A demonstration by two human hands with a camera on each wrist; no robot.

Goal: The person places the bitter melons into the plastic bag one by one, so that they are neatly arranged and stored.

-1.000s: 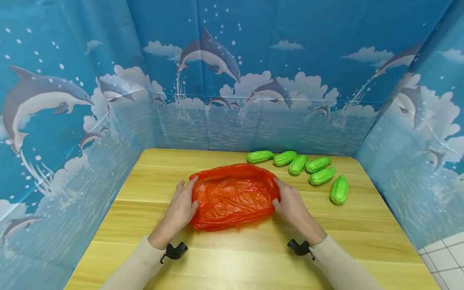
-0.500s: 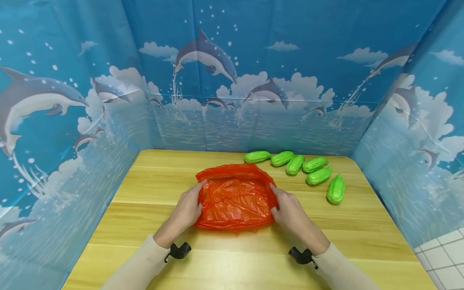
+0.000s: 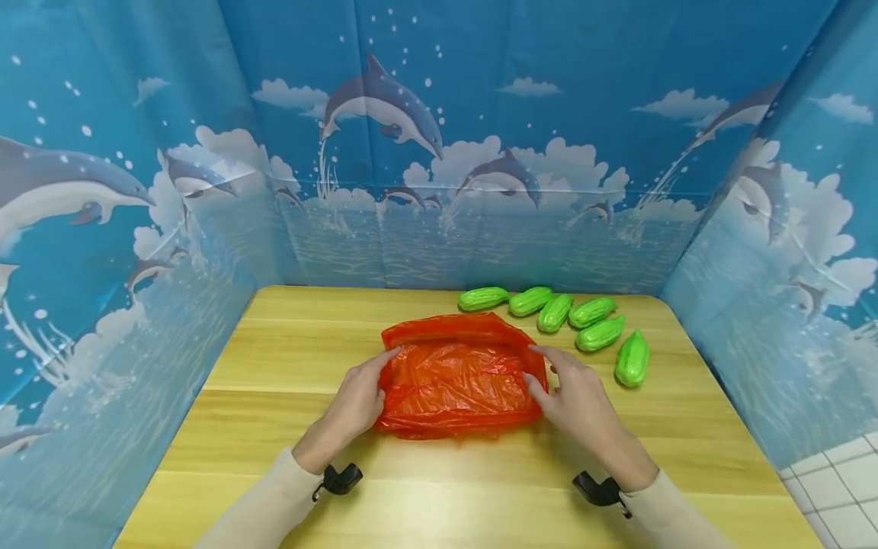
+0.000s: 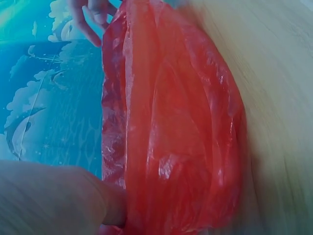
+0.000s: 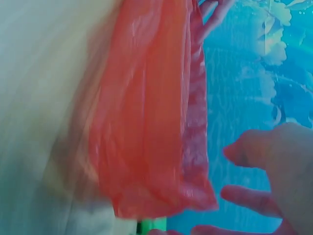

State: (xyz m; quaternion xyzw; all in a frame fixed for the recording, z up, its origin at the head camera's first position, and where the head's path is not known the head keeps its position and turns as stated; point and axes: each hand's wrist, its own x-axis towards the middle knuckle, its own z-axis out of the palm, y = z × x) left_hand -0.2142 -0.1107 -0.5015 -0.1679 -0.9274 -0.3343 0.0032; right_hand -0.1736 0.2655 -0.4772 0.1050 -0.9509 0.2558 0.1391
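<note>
A red plastic bag (image 3: 459,377) lies spread on the wooden table, its mouth facing up and its rim raised. My left hand (image 3: 353,400) grips the bag's left edge; in the left wrist view part of that hand (image 4: 58,200) meets the red film (image 4: 171,127). At the bag's right end is my right hand (image 3: 583,396), thumb and fingers spread. The right wrist view shows the right hand (image 5: 288,171) with its fingers apart, beside the bag (image 5: 146,117) and off its film.
Several green ridged vegetable-like objects lie behind and right of the bag, one of them (image 3: 632,359) nearest the right hand. The wooden table (image 3: 274,366) is enclosed by blue dolphin-print curtains (image 3: 439,244). White tiles (image 3: 837,480) show at the lower right.
The bag has shifted slightly right. My right hand has let go of its right edge and moved right, spreading its fingers. The left hand has moved right with its edge.
</note>
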